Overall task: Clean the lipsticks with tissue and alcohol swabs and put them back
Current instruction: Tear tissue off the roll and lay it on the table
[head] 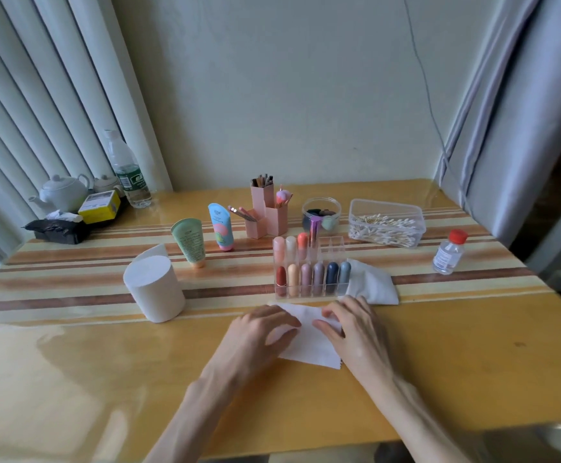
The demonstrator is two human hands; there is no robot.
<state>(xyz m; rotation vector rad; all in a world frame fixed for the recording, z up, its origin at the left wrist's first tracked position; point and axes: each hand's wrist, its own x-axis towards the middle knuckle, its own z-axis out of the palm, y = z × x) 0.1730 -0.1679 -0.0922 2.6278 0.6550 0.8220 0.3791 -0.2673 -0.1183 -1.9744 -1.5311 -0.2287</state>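
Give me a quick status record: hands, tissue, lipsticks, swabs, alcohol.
left hand: rests on tissue sheet
right hand: appears to pinch the sheet's far edge
tissue sheet: on table, in front of organiser
lipsticks: ten in organiser, six front, four back
cotton swabs: in clear box, back right
alcohol bottle: red cap on, far right
tissue roll: upright, left

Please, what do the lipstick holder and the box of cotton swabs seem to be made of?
Lipstick holder: likely clear hard plastic, glossy; the lipsticks show through its walls. Swab box: probably translucent plastic, slightly cloudy; swabs visible inside.
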